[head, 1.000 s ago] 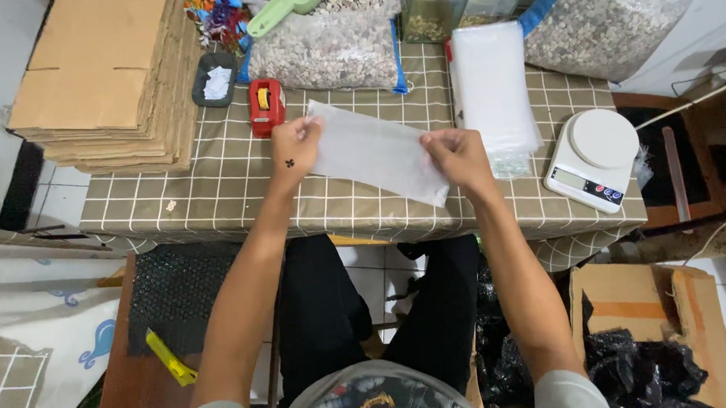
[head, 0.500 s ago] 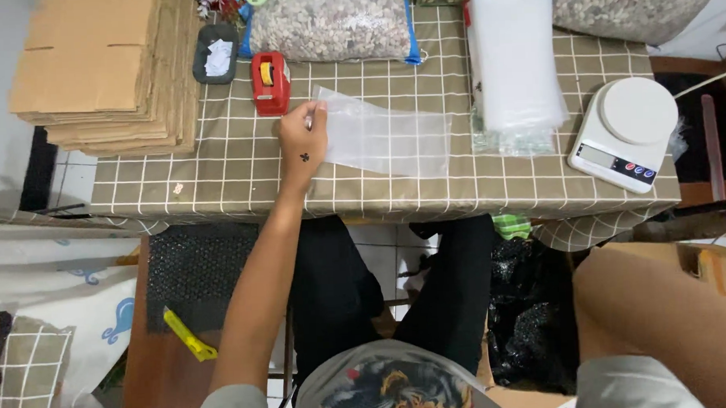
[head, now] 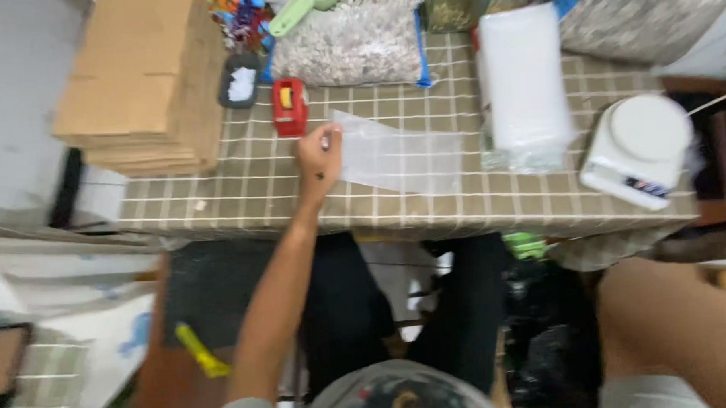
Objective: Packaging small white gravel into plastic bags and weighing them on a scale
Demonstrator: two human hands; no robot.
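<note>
A clear plastic bag (head: 397, 157) lies flat on the checked tablecloth (head: 242, 196). My left hand (head: 320, 159) pinches its left edge, thumb and fingers closed on the film. My right hand is out of sight; only my right upper arm (head: 673, 330) shows, lowered at the bottom right, well below the table edge.
A stack of flat cardboard (head: 137, 83) fills the left end. A red tape dispenser (head: 289, 106) and a small black tray (head: 239, 81) sit beside it. Behind are bags of granular fill (head: 345, 44), a pile of clear bags (head: 523, 78) and a white scale (head: 639, 150) at the right.
One second ago both hands held the bag. My right hand has let go and dropped off the table to the lower right. The left hand keeps its hold on the bag's edge.
</note>
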